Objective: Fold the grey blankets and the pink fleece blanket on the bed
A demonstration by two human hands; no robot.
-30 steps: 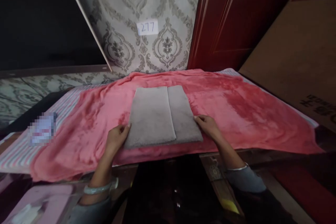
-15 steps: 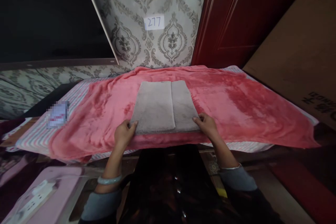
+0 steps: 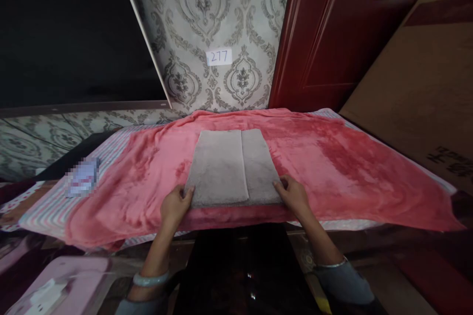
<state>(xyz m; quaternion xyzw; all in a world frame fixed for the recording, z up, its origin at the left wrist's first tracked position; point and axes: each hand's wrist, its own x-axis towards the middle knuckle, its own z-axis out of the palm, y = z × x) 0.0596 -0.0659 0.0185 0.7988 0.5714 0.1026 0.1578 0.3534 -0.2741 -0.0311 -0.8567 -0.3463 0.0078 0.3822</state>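
Observation:
A grey towel (image 3: pixel 218 167), folded with one edge running front to back right of its middle, lies flat on a pink plush blanket (image 3: pixel 306 157). My left hand (image 3: pixel 175 205) grips the towel's near left edge, thumb on top and fingers curled at the side. At the near right edge my right hand (image 3: pixel 293 197) pinches the cloth in the same way. The fingers under the towel are partly hidden.
A striped sheet (image 3: pixel 48 206) shows beneath the blanket, with a blurred packet (image 3: pixel 83 177) at left. A large dark screen (image 3: pixel 74 34) stands behind on the left; a cardboard box (image 3: pixel 417 83) rises at right. Below left is a pink stool (image 3: pixel 86 270) bearing a white power strip (image 3: pixel 48 298).
The view has tilted upward, so everything sits lower in the picture. Both hands keep their hold on the towel's near edges, and its fold looks the same.

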